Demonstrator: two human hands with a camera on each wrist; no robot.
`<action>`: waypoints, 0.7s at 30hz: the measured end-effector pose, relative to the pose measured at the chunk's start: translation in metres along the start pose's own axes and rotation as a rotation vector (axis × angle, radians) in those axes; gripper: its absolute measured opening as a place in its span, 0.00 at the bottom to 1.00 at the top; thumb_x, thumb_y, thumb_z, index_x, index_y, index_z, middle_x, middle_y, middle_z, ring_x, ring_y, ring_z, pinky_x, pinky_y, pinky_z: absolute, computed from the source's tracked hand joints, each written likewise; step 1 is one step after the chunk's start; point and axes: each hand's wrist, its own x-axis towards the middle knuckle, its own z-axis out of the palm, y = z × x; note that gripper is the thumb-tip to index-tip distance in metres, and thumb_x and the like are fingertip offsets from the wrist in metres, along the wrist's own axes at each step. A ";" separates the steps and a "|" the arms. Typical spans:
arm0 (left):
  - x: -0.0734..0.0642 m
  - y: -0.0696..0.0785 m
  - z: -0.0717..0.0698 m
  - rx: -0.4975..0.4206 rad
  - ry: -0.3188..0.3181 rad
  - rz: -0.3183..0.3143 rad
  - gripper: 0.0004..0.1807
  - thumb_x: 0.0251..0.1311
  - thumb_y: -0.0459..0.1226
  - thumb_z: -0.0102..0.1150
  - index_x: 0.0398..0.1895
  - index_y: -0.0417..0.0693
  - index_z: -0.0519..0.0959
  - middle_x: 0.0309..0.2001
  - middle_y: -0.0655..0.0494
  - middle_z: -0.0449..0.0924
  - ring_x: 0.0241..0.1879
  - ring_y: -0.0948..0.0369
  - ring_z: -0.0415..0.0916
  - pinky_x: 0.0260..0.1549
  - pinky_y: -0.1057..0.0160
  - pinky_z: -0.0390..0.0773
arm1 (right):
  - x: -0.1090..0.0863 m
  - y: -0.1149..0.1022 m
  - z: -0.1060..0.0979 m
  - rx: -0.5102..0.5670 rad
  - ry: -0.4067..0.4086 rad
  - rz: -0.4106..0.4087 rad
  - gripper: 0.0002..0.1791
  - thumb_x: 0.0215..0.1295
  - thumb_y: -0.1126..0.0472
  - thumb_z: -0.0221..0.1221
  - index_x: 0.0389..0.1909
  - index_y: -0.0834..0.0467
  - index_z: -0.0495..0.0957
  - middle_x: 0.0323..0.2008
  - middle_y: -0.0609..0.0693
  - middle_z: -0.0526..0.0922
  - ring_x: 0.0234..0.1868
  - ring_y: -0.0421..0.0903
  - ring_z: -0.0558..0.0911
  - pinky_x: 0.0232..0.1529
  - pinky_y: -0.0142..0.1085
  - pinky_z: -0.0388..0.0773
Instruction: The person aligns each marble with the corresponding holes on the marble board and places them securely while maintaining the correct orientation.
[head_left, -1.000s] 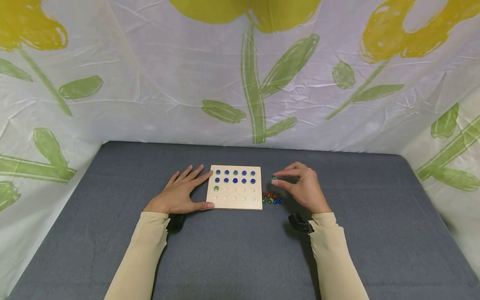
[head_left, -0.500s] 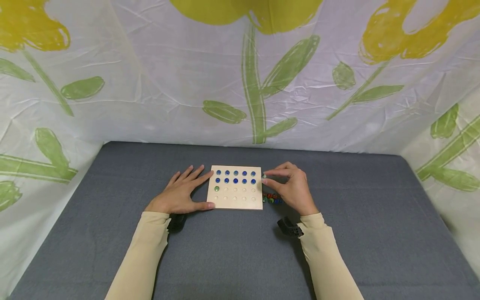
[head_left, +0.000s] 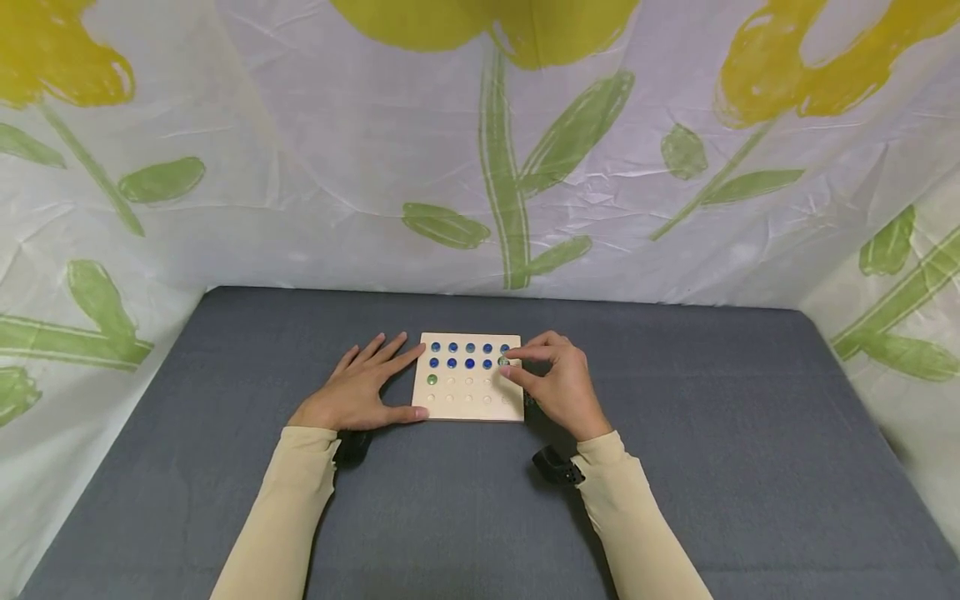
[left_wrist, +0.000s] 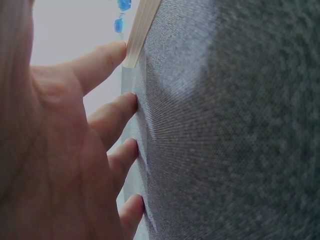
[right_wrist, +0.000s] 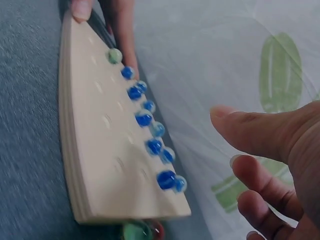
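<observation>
A pale wooden board (head_left: 459,408) with rows of shallow round pits lies on the grey table. Blue marbles (head_left: 470,363) fill its two back rows, and one green marble (head_left: 432,379) sits at the left of the third row. My left hand (head_left: 356,392) lies spread at the board's left side, thumb on the near corner and index fingertip at the far one. Over the board's right part, my right hand (head_left: 562,383) pinches a greenish glass marble (head_left: 504,361) between thumb and index finger. That held marble is hidden in the right wrist view.
Loose marbles lie against the board's right edge, mostly hidden under my right hand in the head view; a green one (right_wrist: 135,231) and a red one (right_wrist: 157,230) show in the right wrist view. A flowered white cloth (head_left: 337,208) hangs behind the table (head_left: 450,517).
My right hand has moved left with the pinched marble, from beside the board to over its right part, covering the loose marbles. My left hand has stayed in place.
</observation>
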 end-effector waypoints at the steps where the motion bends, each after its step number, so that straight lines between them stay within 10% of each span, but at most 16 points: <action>1: 0.000 0.000 0.000 -0.001 -0.001 0.000 0.57 0.51 0.68 0.67 0.81 0.56 0.57 0.80 0.43 0.49 0.78 0.39 0.40 0.71 0.31 0.40 | 0.000 -0.001 0.002 0.006 -0.003 -0.001 0.11 0.54 0.64 0.77 0.40 0.58 0.91 0.38 0.52 0.82 0.44 0.56 0.79 0.44 0.52 0.77; 10: -0.002 0.000 0.001 -0.008 0.005 0.010 0.56 0.53 0.67 0.67 0.81 0.55 0.58 0.80 0.43 0.50 0.78 0.38 0.41 0.71 0.31 0.41 | -0.001 -0.010 0.023 -0.003 -0.030 -0.028 0.10 0.55 0.63 0.76 0.38 0.59 0.91 0.36 0.52 0.82 0.37 0.53 0.76 0.39 0.42 0.71; 21: -0.001 0.000 0.001 -0.005 0.008 0.006 0.55 0.53 0.67 0.67 0.81 0.56 0.58 0.80 0.43 0.50 0.78 0.38 0.41 0.71 0.31 0.41 | 0.002 -0.018 0.049 -0.050 -0.041 -0.030 0.10 0.55 0.63 0.76 0.39 0.58 0.91 0.34 0.51 0.80 0.38 0.49 0.72 0.51 0.55 0.61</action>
